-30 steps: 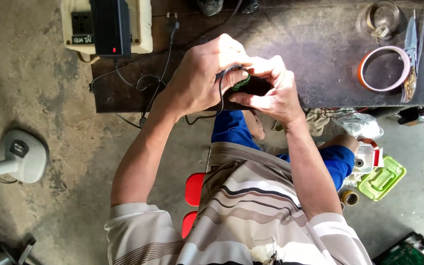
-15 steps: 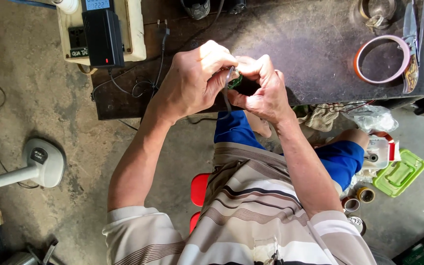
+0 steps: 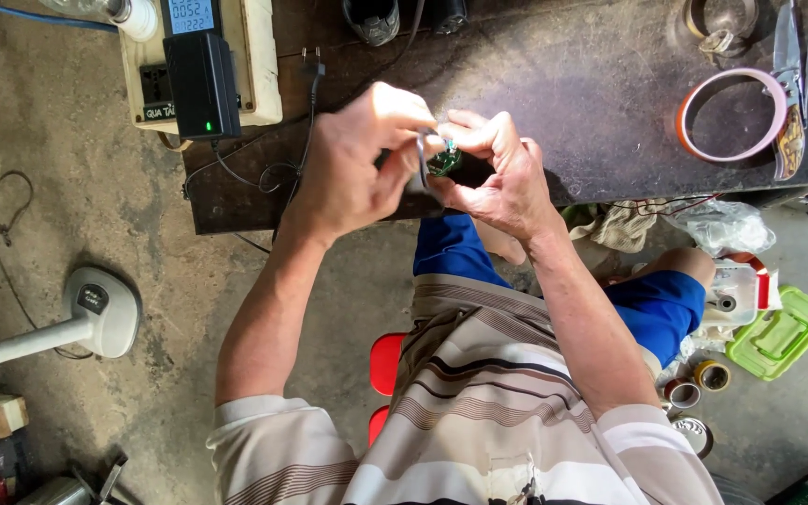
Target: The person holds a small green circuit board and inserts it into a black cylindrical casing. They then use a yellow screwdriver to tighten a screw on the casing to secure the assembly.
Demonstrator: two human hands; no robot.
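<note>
The left hand [image 3: 353, 168] and right hand [image 3: 502, 173] meet over the near edge of the dark, scuffed surface [image 3: 554, 84]. Both grips are clamped on a small green circuit board [image 3: 443, 161], pinched between the fingertips, with a thin wire looping beside it. The board is judged light, rigid and fragile; it is best held by its edges. A pink tape ring [image 3: 731, 114] lies well right of the grips.
</note>
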